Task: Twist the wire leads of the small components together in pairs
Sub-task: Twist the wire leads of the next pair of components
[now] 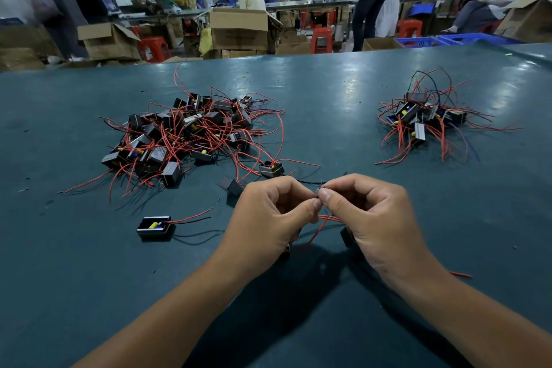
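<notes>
Left hand: the left hand (270, 212) pinches the wire leads (320, 188) between thumb and forefinger.
Right hand: the right hand (372, 215) pinches the same leads, fingertips touching the left's.
Leads: red wires (324, 222) hang below both hands, above the table's near middle.
Loose component (156, 227): left of the hands.
Large pile (191, 134): toward the far left.
Small pile (424, 119): toward the far right.
Table (328, 104): dark teal.

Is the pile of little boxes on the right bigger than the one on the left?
No, the right pile holds far fewer boxes than the left pile.
</notes>
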The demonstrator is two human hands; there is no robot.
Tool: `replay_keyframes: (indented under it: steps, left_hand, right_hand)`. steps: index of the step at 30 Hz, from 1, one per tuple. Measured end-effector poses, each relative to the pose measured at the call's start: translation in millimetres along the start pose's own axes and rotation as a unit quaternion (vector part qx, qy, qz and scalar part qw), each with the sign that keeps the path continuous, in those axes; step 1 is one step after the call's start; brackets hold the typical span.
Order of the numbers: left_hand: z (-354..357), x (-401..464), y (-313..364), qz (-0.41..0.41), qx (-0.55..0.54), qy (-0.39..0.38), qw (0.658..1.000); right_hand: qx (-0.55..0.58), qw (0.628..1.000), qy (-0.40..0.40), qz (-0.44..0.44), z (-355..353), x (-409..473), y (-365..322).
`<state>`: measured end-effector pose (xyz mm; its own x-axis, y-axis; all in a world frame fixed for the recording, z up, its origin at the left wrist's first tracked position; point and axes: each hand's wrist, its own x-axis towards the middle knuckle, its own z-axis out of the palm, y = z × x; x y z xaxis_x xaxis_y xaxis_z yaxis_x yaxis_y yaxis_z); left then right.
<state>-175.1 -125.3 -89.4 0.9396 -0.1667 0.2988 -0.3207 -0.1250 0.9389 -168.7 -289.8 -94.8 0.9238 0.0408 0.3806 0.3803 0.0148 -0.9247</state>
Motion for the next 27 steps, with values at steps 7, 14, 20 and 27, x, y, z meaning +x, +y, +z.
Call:
replay_keyframes:
  steps: [7,14,20,27]
  left_hand:
    - [3,-1,1,0.004,0.01,-0.002,1.0]
    - [-9,0,15,0.039,0.096,0.051,0.993]
    - [-17,1,25,0.142,0.252,-0.007,0.957]
    - [-18,0,27,0.057,0.213,-0.058,0.974]
  right_hand:
    - [0.02,1.0,0.008,0.01,3,1,-1]
    - [-0.007,1.0,0.005,-0.005,0,1,-2]
    - [-0.1,0.991,-0.063,-0.065,-3,-4,-9]
    - [-0.189,0.966,-0.085,-0.155,-5,-4,-15]
